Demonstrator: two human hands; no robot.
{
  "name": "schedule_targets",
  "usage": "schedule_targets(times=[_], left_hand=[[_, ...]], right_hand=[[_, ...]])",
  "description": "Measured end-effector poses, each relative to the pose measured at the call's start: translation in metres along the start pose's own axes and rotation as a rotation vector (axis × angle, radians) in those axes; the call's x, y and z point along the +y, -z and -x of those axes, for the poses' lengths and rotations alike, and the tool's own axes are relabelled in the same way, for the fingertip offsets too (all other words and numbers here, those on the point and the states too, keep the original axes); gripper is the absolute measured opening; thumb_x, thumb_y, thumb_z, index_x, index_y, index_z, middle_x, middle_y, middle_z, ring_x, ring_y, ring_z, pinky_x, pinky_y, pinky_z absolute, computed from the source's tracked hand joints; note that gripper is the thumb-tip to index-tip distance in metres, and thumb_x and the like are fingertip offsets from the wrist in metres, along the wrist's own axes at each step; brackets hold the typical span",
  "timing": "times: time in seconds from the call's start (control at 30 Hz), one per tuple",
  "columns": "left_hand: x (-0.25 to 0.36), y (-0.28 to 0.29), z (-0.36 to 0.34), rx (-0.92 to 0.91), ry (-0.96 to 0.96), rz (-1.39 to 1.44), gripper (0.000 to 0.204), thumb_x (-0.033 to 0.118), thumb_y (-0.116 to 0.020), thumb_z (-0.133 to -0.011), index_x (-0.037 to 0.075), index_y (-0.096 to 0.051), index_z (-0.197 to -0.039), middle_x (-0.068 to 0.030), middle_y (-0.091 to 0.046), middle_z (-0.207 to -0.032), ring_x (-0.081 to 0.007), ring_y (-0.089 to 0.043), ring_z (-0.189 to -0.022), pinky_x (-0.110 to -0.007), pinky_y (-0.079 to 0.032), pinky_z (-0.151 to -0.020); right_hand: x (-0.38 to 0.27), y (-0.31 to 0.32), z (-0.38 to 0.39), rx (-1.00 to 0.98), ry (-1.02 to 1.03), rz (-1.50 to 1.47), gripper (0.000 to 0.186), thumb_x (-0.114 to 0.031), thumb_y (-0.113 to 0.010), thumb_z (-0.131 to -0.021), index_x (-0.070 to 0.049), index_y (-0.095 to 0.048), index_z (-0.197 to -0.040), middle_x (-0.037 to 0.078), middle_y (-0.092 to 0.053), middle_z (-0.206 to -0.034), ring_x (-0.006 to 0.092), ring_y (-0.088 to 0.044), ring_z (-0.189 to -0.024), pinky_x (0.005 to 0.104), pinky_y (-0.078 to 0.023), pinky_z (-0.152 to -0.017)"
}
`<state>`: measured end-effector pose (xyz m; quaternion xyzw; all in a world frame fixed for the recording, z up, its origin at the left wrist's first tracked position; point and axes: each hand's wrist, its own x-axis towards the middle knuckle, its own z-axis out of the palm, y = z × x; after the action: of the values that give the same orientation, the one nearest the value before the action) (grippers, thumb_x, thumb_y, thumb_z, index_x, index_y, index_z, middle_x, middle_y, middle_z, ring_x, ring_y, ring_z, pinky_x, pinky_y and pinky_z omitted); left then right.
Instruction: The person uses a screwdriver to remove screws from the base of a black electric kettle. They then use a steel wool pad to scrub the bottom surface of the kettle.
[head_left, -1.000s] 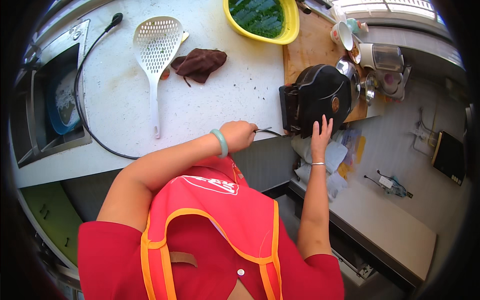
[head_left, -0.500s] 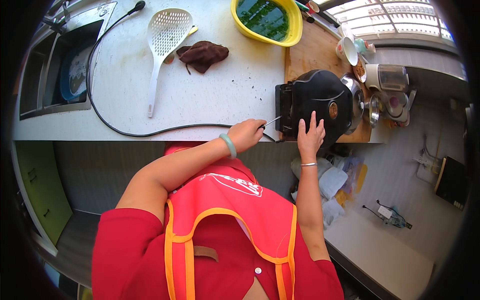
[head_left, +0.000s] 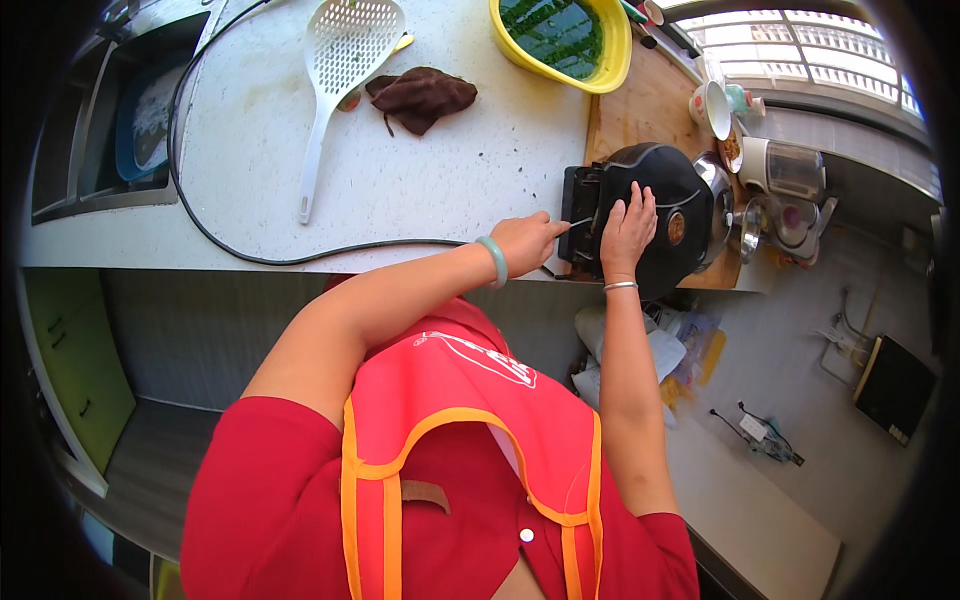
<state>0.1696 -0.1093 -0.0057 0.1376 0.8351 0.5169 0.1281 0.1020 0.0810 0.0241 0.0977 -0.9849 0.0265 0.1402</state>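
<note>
At the counter's right side stands a black rounded electric appliance (head_left: 655, 265) with a blocky hinge part (head_left: 578, 195) on its left. My left hand (head_left: 525, 245) is closed around a screwdriver (head_left: 580, 222), whose thin metal shaft points into that hinge part. The handle is mostly hidden by my fingers, and the shaft's tip is hard to make out. My right hand (head_left: 628, 238) lies on the black casing with its fingers stretched out, left of a round brownish emblem (head_left: 676, 228).
A black cable (head_left: 300, 262) runs along the counter's front edge. Further back are a white slotted skimmer (head_left: 350, 50), a brown cloth (head_left: 425, 100) and a yellow basin (head_left: 617, 50) of greens in water. Bowls (head_left: 710, 108) and a metal pot (head_left: 712, 185) crowd the right. A sink (head_left: 100, 205) is left.
My left hand has moved closer to the hinge part with the screwdriver. My right hand has slid farther up the casing. The whole view has shifted slightly.
</note>
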Motion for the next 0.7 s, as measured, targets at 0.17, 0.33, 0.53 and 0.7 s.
schedule_targets(times=[0.17,0.33,0.53,0.7], left_hand=[[-0.004,0.017,-0.005,-0.117,-0.143,-0.194,0.036,0.011,-0.046,-0.083,0.011,-0.056,-0.118,-0.013,-0.056,-0.09,-0.0311,-0.06,-0.073,-0.041,-0.049,-0.063],[-0.025,0.02,0.014,-0.148,-0.15,-0.178,0.035,0.011,-0.047,-0.083,0.011,-0.057,-0.116,-0.0132,-0.057,-0.089,-0.0322,-0.06,-0.07,-0.042,-0.049,-0.063],[-0.013,0.026,0.004,-0.168,-0.119,-0.016,0.032,0.015,-0.047,-0.084,0.011,-0.058,-0.114,-0.0139,-0.057,-0.089,-0.0333,-0.06,-0.073,-0.042,-0.049,-0.065],[-0.007,0.02,-0.006,-0.176,-0.123,0.074,0.031,0.016,-0.047,-0.085,0.01,-0.058,-0.114,-0.0149,-0.058,-0.092,-0.0342,-0.06,-0.075,-0.043,-0.049,-0.068]], right_hand=[[-0.003,-0.001,-0.001,-0.001,-0.024,0.028,0.042,-0.025,-0.044,-0.091,-0.009,-0.042,-0.13,0.014,-0.037,-0.136,0.0303,-0.031,-0.129,0.0462,-0.021,-0.106],[-0.008,0.002,-0.001,0.005,-0.04,0.046,0.042,-0.023,-0.044,-0.09,-0.01,-0.042,-0.13,0.012,-0.037,-0.136,0.0291,-0.031,-0.13,0.0458,-0.021,-0.106],[-0.012,0.002,-0.004,0.007,-0.044,0.057,0.042,-0.022,-0.042,-0.09,-0.009,-0.042,-0.13,0.012,-0.039,-0.136,0.029,-0.033,-0.129,0.0445,-0.022,-0.106],[-0.012,0.001,-0.007,0.006,-0.06,0.045,0.042,-0.023,-0.042,-0.091,-0.009,-0.043,-0.13,0.012,-0.039,-0.136,0.0293,-0.033,-0.129,0.0451,-0.022,-0.106]])
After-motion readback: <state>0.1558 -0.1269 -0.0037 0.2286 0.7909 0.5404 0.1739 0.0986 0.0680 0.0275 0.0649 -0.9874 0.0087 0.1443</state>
